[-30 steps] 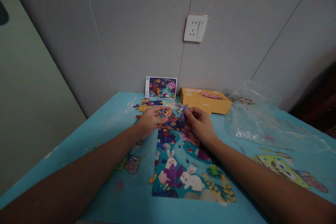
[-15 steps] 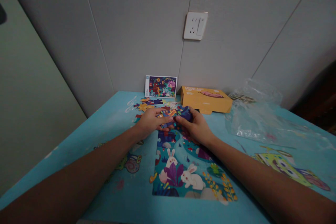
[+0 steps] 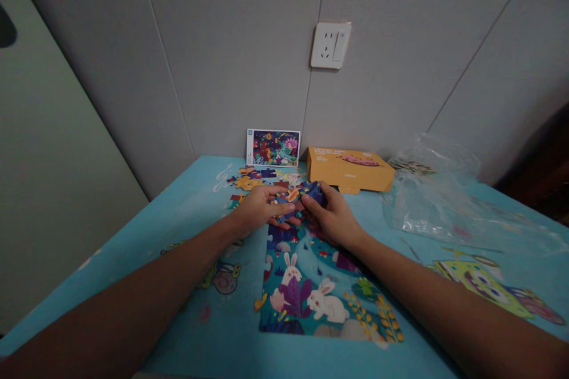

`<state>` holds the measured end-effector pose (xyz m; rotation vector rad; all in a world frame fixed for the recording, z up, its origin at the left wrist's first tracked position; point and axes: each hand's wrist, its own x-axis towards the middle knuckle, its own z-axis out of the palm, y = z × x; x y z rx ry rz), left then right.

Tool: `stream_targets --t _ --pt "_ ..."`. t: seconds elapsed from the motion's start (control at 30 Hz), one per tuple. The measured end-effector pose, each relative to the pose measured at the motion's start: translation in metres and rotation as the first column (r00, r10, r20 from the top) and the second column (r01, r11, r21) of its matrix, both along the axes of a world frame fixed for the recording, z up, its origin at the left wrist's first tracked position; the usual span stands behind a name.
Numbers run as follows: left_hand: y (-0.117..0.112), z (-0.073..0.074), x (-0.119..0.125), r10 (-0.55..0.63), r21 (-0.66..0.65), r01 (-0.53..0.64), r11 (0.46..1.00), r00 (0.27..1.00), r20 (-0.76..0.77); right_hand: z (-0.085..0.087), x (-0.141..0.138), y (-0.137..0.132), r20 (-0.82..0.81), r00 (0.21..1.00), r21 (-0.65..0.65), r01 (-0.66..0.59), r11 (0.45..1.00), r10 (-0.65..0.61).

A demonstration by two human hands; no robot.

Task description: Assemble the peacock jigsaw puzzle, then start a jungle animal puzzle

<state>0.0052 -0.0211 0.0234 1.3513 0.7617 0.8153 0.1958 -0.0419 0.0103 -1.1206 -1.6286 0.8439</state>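
Observation:
Both hands meet above the upper edge of a partly joined jigsaw puzzle (image 3: 326,305), which shows white rabbits, plants and a stream. My left hand (image 3: 260,208) is closed on several jigsaw pieces (image 3: 291,196), thumb on top and fingers beneath. From the other side, my right hand (image 3: 331,211) pinches dark blue jigsaw pieces (image 3: 315,190) between thumb and fingers. Whether the pieces in the two hands are joined, I cannot tell. Loose jigsaw pieces (image 3: 246,182) lie just beyond my left hand, some orange and some dark blue. My hands hide the puzzle's upper part.
A picture card (image 3: 273,148) leans against the wall behind the loose pieces. Beside it stands a yellow box (image 3: 349,170). Crumpled clear plastic bags (image 3: 427,213) lie at the right. A blue cartoon-print cover (image 3: 178,314) lies over the table. A socket (image 3: 331,45) is on the wall.
My left fingers have shifted slightly under the pieces, and more of the held pieces shows between the hands. Both hands stay in nearly the same place, and the camera view has moved slightly.

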Motion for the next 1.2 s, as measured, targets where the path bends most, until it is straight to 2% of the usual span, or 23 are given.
stream_targets --t 0.2,0.27,0.33,0.4,0.47,0.53,0.6,0.7,0.8,0.87,0.93,1.07,1.13,1.2 --pt "0.000 -0.001 0.002 0.038 0.000 -0.038 0.999 0.999 0.001 -0.002 -0.004 0.001 -0.178 0.984 -0.122 -0.047 0.991 0.025" --pt "0.001 0.000 0.002 0.060 -0.026 -0.060 0.998 0.998 0.031 -0.002 -0.004 0.003 -0.178 0.984 -0.137 -0.024 0.990 -0.001" --pt "0.002 0.002 0.002 0.105 -0.062 -0.101 0.993 0.992 0.075 0.000 -0.001 0.005 -0.080 0.991 -0.071 0.104 0.992 -0.109" --pt "0.005 0.005 0.001 0.189 -0.099 -0.176 0.979 0.973 0.131 0.004 0.007 0.009 0.089 0.956 0.066 0.273 0.960 -0.278" --pt "0.009 0.008 -0.002 0.322 -0.117 -0.304 0.945 0.930 0.179 0.010 0.019 0.015 0.319 0.857 0.162 0.372 0.914 -0.405" --pt "0.015 0.009 -0.008 0.453 -0.115 -0.438 0.891 0.871 0.191 0.016 0.033 0.022 0.595 0.667 0.178 0.435 0.883 -0.449" --pt "0.021 0.007 -0.014 0.541 -0.062 -0.538 0.841 0.828 0.146 0.020 0.045 0.028 0.670 0.602 0.155 0.459 0.875 -0.434" --pt "0.030 0.000 -0.024 0.625 0.146 -0.618 0.772 0.780 -0.006 0.021 0.056 0.034 0.735 0.550 0.107 0.483 0.869 -0.397" --pt "0.037 -0.006 -0.031 0.699 0.387 -0.609 0.692 0.699 -0.151 0.019 0.058 0.035 0.780 0.508 0.081 0.497 0.864 -0.366" --pt "0.041 -0.009 -0.033 0.722 0.487 -0.578 0.655 0.669 -0.177 0.019 0.056 0.034 0.795 0.490 0.080 0.500 0.862 -0.358" --pt "0.044 -0.009 -0.034 0.723 0.524 -0.560 0.642 0.669 -0.170 0.021 0.053 0.031 0.801 0.477 0.091 0.500 0.861 -0.361" --pt "0.043 -0.003 -0.034 0.736 0.501 -0.581 0.642 0.650 -0.189 0.025 0.048 0.027 0.791 0.472 0.137 0.484 0.864 -0.389" --pt "0.039 0.003 -0.034 0.770 0.492 -0.623 0.608 0.613 -0.176 0.027 0.045 0.025 0.777 0.481 0.164 0.467 0.869 -0.405" --pt "0.036 0.010 -0.033 0.785 0.448 -0.679 0.582 0.613 -0.090 0.027 0.041 0.024 0.763 0.498 0.185 0.443 0.877 -0.412"
